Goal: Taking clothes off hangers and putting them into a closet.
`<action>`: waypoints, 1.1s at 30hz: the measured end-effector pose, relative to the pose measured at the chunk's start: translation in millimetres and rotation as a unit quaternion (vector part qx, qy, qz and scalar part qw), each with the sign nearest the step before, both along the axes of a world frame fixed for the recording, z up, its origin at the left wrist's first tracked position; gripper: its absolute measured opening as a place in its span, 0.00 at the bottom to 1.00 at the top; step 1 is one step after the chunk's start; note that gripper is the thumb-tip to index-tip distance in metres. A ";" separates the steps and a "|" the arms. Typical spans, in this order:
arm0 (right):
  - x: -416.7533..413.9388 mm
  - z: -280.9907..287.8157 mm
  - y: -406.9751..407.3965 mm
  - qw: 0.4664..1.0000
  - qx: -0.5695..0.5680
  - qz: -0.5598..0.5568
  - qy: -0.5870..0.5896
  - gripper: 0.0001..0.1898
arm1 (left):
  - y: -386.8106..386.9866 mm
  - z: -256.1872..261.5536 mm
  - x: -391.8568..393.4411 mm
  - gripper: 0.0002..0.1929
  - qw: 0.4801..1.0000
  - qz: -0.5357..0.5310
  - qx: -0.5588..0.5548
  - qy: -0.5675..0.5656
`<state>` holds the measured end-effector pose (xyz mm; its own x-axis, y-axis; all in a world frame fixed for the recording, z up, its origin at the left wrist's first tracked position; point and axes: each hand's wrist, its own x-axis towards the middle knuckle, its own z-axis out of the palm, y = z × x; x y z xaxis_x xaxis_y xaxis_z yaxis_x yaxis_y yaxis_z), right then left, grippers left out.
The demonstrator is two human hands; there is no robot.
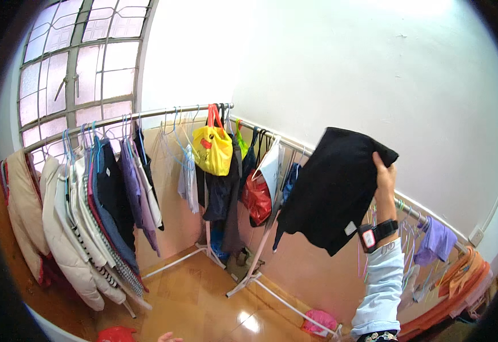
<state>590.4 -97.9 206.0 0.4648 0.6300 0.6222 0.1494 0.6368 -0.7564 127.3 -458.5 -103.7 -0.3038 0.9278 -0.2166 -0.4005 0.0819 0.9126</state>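
Note:
My right hand (385, 175), raised at the right with a watch-like device on its wrist, grips the upper corner of a black garment (334, 188). The cloth hangs down to the left of the hand, in front of the right clothes rail, and a small white tag shows near its lower edge. Only the fingertips of my left hand (170, 337) show at the bottom edge, apart from the garment; whether they hold anything is hidden.
Jackets and shirts hang on the left metal rail (155, 112) by a barred window. A yellow bag (214, 149) hangs at the corner, a red bag (257, 196) beyond it. The right rail carries hangers and a purple cloth (435, 241). White stand legs (274, 299) and a pink bag (319, 321) are on the floor.

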 end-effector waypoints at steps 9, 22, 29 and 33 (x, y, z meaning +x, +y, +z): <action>123.2 -63.7 106.1 0.756 -0.065 -0.443 -0.477 0.32 | 102.5 9.1 47.7 0.19 0.999 -0.039 0.007 -0.018; 120.4 -65.7 115.5 0.757 -0.175 -0.270 -0.569 0.18 | 183.7 -38.8 4.5 0.20 0.993 -0.112 -0.035 0.005; -48.1 -54.7 63.0 0.898 -0.099 -0.101 -0.417 0.09 | 226.4 -32.3 -71.3 0.18 0.997 -0.060 -0.029 0.027; -205.7 -78.7 53.0 0.832 0.078 -0.004 -0.550 0.14 | 252.3 -17.1 -133.3 0.14 0.989 0.101 0.009 0.107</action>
